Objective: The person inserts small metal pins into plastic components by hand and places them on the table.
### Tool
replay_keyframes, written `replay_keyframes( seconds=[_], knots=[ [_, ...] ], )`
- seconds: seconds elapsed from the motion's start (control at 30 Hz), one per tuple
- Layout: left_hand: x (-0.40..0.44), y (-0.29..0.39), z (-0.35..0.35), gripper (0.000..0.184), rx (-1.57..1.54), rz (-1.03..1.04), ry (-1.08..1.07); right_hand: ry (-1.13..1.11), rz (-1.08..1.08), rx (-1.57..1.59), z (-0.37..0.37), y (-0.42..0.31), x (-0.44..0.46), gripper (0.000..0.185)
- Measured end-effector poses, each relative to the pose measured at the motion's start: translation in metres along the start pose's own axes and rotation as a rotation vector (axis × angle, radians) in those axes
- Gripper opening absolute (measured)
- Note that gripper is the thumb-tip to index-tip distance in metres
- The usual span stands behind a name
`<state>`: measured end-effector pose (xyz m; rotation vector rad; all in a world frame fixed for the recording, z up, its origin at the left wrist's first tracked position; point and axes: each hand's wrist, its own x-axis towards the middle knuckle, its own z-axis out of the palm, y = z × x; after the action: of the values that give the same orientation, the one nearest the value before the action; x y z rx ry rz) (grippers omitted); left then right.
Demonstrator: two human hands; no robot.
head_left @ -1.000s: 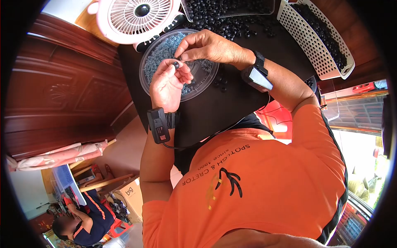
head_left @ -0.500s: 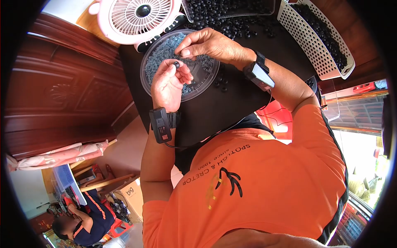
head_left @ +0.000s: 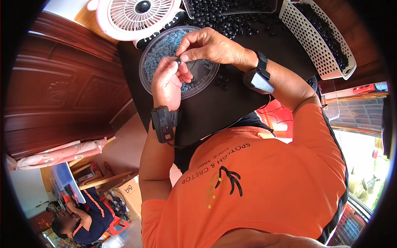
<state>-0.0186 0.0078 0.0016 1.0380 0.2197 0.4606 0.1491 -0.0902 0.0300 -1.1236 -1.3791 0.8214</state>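
Observation:
My left hand (head_left: 167,84) pinches a small round black piece (head_left: 178,61) between thumb and forefinger, its other fingers loosely curled. The thumb and forefinger of my right hand (head_left: 209,47) are closed right at that piece. Whatever lies between those right fingertips is too small to make out. Both hands are over a round clear plastic tub (head_left: 198,91), which holds many tiny bluish translucent pieces (head_left: 154,58). Part of the tub's floor shows through on the right side.
A pink-and-white fan (head_left: 138,18) stands behind the tub on the dark table (head_left: 223,111). Loose black pieces (head_left: 223,25) are heaped at the back, a few beside the tub. A white perforated basket (head_left: 308,45) holds more. Another person (head_left: 93,219) sits at lower left.
My right hand's fingertips have come down to meet the black piece in my left hand. A gap showed between them before.

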Motion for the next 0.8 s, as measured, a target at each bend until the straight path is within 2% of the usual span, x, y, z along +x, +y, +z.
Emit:
replay_keyframes(
  seconds=[0.13, 0.27, 0.47, 0.77, 0.8],
  knots=[
    [-0.003, 0.002, 0.008, 0.016, 0.141, 0.023, 0.058, -0.027, -0.007, -0.057, 0.002, -0.003, -0.001, 0.016],
    [-0.004, 0.002, 0.010, 0.016, 0.127, 0.002, 0.072, -0.030, -0.003, -0.147, 0.003, -0.008, -0.003, 0.016],
    [-0.004, -0.001, 0.009, 0.016, 0.030, 0.008, 0.097, 0.124, -0.009, -0.164, 0.009, 0.002, -0.003, 0.015],
    [-0.004, -0.004, 0.009, 0.013, -0.093, 0.051, 0.138, 0.238, -0.260, -0.606, 0.026, 0.001, -0.006, 0.025],
    [-0.004, -0.004, 0.011, 0.013, -0.096, 0.048, 0.137, 0.236, -0.215, -0.619, 0.026, 0.003, -0.007, 0.026]
  ],
)
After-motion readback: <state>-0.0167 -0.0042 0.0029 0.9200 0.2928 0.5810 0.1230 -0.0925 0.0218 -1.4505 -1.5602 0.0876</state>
